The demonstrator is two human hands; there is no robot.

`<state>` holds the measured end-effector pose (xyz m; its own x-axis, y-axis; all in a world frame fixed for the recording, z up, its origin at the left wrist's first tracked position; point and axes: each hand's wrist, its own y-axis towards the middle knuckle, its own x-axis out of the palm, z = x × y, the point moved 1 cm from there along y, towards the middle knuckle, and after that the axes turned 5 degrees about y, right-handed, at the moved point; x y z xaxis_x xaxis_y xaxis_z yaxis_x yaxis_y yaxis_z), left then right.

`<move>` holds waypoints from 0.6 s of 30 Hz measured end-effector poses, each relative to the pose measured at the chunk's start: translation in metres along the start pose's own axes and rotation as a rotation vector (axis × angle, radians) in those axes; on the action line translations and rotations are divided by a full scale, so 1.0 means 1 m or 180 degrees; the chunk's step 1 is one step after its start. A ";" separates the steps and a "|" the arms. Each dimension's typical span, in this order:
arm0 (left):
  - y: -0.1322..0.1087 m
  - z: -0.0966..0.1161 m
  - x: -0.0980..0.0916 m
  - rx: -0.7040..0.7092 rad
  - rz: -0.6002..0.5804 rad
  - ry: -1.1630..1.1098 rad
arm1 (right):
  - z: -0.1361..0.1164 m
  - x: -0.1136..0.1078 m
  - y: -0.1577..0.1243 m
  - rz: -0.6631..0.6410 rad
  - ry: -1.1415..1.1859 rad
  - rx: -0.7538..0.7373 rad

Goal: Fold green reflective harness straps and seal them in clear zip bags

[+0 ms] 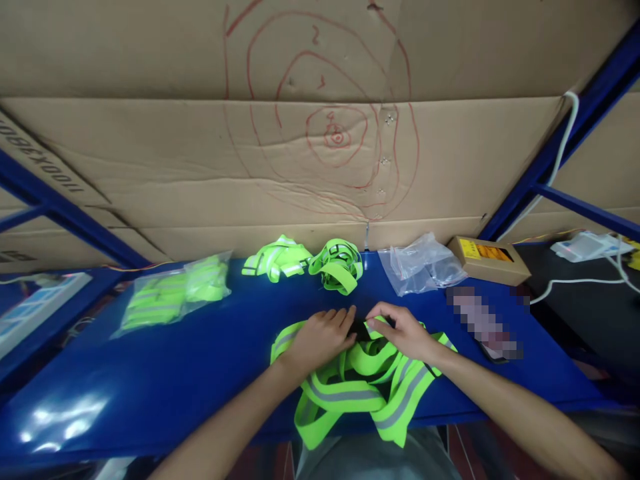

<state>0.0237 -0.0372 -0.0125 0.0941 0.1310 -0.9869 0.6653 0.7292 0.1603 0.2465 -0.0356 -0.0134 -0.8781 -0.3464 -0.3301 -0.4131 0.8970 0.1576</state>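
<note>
A loose heap of neon-yellow reflective strap [345, 393] with grey stripes lies at the table's front edge, partly hanging over it. My left hand [320, 337] rests palm down on the heap's left side, fingers stretched out and thumb apart; what lies under the palm is hidden. Thumb and index finger of my right hand [403, 331] pinch an end of the strap. Between the two hands is a small dark patch that I cannot make out.
Behind the heap lie a folded strap bundle [278, 259] and a coiled strap [337, 265]. Packed straps in clear bags [157, 299] are at left. Toward the right are empty plastic bags [423, 263], a cardboard box [487, 260] and a blurred-out flat object [485, 323]. Cardboard [175, 153] walls the back.
</note>
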 end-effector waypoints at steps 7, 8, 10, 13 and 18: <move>-0.007 -0.019 -0.012 -0.0114 0.0449 -0.0469 | -0.007 -0.020 0.004 0.0491 0.0111 -0.0056; -0.008 -0.025 -0.015 -0.0273 0.0608 -0.0704 | -0.007 -0.027 0.005 0.0669 0.0156 -0.0072; -0.011 -0.038 -0.023 -0.0691 0.0913 -0.1317 | -0.005 -0.045 0.007 0.1087 0.0294 -0.0101; -0.018 -0.064 -0.043 -0.1428 0.1527 -0.2701 | -0.001 -0.071 0.011 0.1683 0.0641 -0.0151; -0.044 -0.112 -0.086 -0.2085 0.3120 -0.4918 | -0.002 -0.109 0.013 0.2213 0.1184 -0.0243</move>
<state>-0.0967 -0.0056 0.0678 0.9126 0.2401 0.3309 -0.3161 0.9277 0.1987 0.3362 0.0132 0.0266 -0.9584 0.2053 0.1982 0.2563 0.9247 0.2815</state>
